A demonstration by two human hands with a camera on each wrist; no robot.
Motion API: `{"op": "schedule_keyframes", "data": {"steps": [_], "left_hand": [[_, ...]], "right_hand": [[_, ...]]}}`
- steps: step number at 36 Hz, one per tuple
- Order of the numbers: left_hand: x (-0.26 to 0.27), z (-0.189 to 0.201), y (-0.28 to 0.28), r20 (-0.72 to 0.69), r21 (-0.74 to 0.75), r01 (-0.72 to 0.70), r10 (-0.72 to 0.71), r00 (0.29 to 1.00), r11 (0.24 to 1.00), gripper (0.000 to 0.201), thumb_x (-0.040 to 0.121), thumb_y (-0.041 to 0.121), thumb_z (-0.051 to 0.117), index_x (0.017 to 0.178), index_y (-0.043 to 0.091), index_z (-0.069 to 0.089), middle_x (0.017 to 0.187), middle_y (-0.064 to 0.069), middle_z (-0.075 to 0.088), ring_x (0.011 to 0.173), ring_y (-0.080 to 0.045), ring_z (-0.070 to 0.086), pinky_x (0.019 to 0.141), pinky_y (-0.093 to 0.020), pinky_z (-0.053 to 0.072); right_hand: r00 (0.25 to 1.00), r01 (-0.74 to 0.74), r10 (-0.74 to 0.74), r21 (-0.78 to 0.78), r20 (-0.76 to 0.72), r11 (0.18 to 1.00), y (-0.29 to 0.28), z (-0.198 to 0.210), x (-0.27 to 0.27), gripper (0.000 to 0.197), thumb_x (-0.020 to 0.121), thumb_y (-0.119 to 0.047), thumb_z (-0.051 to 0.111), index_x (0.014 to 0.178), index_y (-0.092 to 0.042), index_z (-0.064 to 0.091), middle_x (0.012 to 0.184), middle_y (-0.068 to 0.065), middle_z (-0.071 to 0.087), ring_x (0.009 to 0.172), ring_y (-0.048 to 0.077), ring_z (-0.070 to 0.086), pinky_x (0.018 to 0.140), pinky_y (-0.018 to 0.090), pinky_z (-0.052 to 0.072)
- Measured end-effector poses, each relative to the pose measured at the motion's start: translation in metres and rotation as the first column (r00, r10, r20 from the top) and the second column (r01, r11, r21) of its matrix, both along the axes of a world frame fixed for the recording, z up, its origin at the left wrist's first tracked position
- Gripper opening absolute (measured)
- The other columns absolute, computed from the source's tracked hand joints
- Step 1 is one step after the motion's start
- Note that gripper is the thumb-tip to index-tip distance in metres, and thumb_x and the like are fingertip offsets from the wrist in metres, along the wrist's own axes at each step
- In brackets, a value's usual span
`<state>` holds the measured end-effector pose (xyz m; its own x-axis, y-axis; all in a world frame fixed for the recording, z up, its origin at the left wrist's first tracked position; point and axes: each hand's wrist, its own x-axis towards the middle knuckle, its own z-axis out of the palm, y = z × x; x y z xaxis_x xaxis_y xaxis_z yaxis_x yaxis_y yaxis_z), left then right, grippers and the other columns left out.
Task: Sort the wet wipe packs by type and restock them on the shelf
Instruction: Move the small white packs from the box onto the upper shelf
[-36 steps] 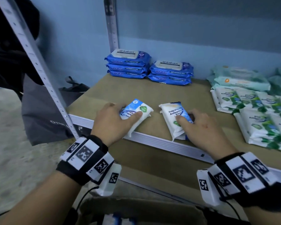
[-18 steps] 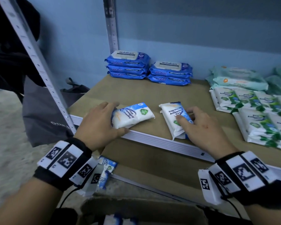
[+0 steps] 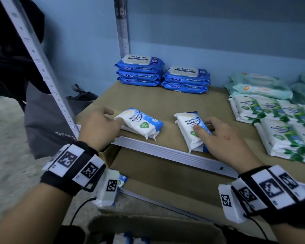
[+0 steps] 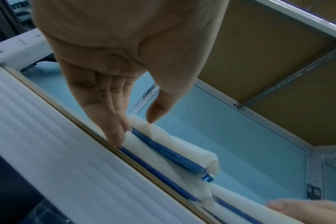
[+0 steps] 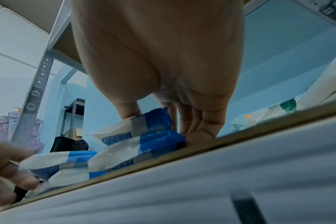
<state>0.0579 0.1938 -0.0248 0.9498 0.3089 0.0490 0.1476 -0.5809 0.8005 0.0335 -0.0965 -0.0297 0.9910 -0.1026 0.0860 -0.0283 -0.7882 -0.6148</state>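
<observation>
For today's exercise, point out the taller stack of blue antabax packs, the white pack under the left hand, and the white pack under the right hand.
taller antabax stack (image 3: pixel 139 71), head view, front of middle pack.
left white pack (image 3: pixel 141 123), head view, printed top face.
right white pack (image 3: pixel 187 124), head view, printed top face.

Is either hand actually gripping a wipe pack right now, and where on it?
Left hand pinches the left white-blue pack by its left end; right hand grips the right pack along its right side, thumb on top.

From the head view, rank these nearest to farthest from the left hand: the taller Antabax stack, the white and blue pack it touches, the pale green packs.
1. White and blue pack, at the left hand.
2. Taller Antabax stack, back left.
3. Pale green packs, far right.
</observation>
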Motion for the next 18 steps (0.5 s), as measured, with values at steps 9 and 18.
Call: {"op": "schedule_keyframes", "data": {"steps": [9,18], "left_hand": [[0.013,-0.002,-0.015,-0.025,-0.151,0.038,-0.043,0.999,0.988,0.067,0.068,0.057,0.081,0.115,0.019,0.053,0.100,0.002,0.071,0.088,-0.021,0.070,0.087,-0.045,0.056],[0.024,-0.003,-0.032,-0.066,-0.457,0.201,-0.258,0.964,0.866,0.031,0.087,0.008,0.072,0.114,0.014,0.059,0.116,0.001,0.071,0.086,-0.014,0.070,0.064,-0.026,0.057]], "right_hand": [[0.999,-0.012,0.014,0.078,-0.032,0.997,-0.006,0.001,0.002,0.035,0.092,-0.050,0.056,0.120,-0.031,0.064,0.100,-0.015,0.068,0.091,0.003,0.061,0.069,0.023,0.043],[0.998,-0.013,0.023,0.181,-0.054,0.983,-0.008,0.004,-0.003,0.025,0.089,-0.046,0.064,0.109,-0.032,0.068,0.092,-0.015,0.069,0.085,0.002,0.064,0.071,0.024,0.048]]}}
